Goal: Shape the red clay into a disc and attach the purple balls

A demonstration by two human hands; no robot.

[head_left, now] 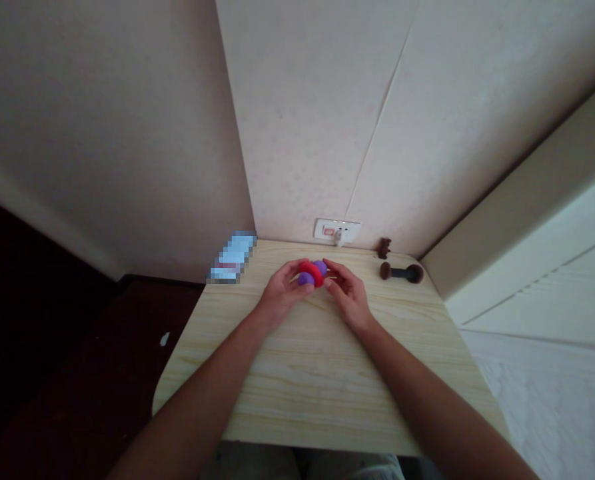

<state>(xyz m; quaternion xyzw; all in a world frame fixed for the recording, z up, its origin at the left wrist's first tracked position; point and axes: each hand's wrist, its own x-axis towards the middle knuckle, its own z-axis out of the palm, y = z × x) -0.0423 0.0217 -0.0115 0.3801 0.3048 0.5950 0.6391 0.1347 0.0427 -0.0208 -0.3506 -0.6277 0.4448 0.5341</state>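
A small red and purple toy, a red ring with purple rounded pieces, sits between my two hands at the far middle of a light wooden table. My left hand curls round its left side, fingers closed on it. From the right, my right hand has its fingertips pinched at the toy, where a thin pale stick pokes out. Both forearms reach in from the bottom edge.
A brown dumbbell-shaped object and a small brown piece lie at the table's far right. A blurred flat item rests at the far left corner. A wall socket sits just behind. Dark floor left, pale bed right.
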